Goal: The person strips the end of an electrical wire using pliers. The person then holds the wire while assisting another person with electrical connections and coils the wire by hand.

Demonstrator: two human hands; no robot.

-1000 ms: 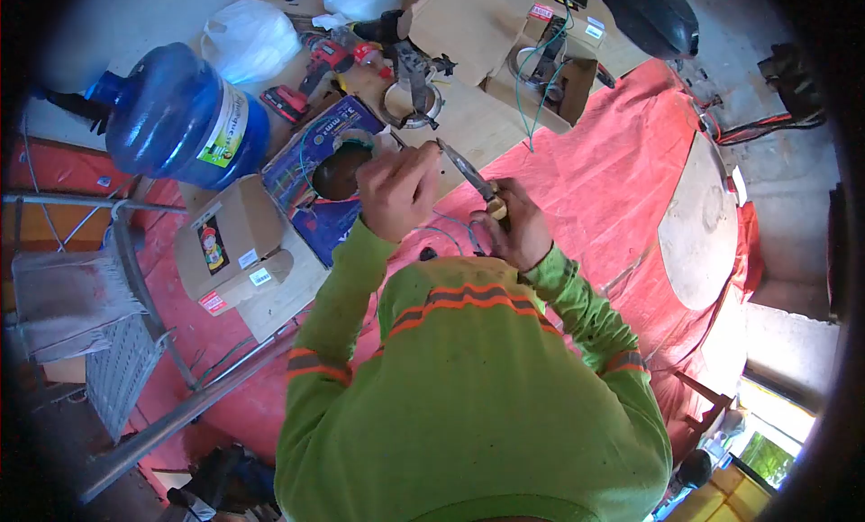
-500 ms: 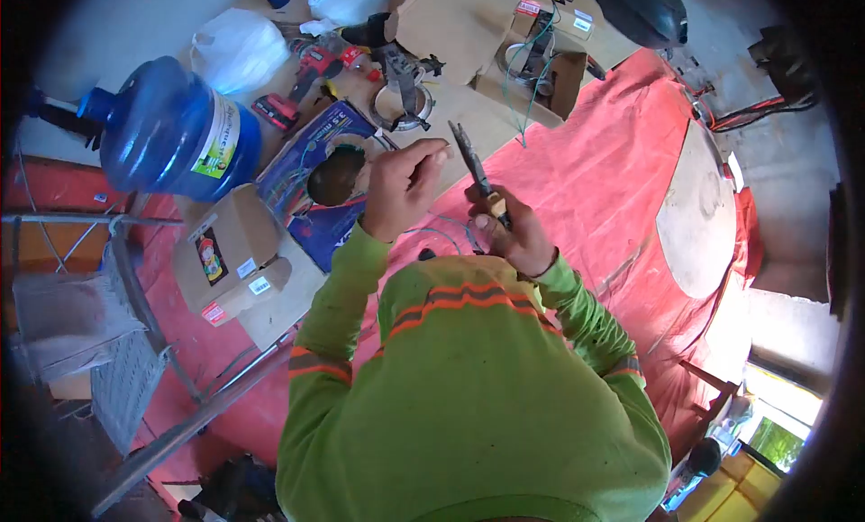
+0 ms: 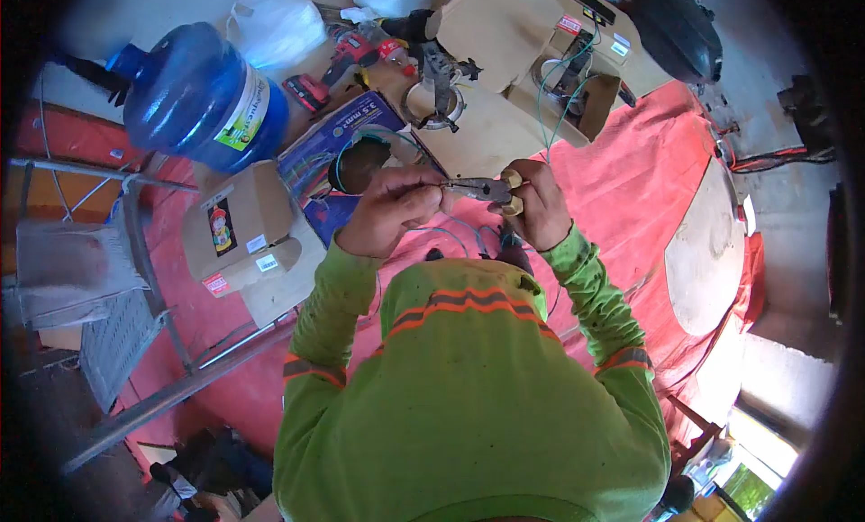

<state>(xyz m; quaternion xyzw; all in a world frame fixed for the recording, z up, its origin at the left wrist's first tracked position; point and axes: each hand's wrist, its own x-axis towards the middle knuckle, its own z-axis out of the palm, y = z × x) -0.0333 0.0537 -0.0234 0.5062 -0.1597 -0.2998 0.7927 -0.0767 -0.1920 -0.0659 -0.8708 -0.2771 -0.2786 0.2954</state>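
Long-nose pliers (image 3: 484, 190) with yellowish handles lie roughly level between my two hands. My right hand (image 3: 541, 207) is closed around the handles, with the jaws pointing left. My left hand (image 3: 389, 217) is closed in a pinch, its fingertips right at the tips of the jaws. Whatever is between those fingers is too small to make out. Just beyond my left hand lies a blue printed box (image 3: 311, 148) with a round hole cut in it and a thin green wire around the opening. Thin bluish wires (image 3: 459, 234) run below the pliers.
A large blue water jug (image 3: 194, 99) stands at the left, above an opened cardboard box (image 3: 239, 220). Behind are a red cordless drill (image 3: 347, 49), a white plastic bag (image 3: 279, 27), and another cardboard box (image 3: 590, 117) with green wire. Red sheeting (image 3: 622, 225) spreads to the right.
My right hand has swung the pliers from pointing upward to lying level, their jaws now at my left fingertips. My left hand has moved slightly down. The whole view has shifted a little.
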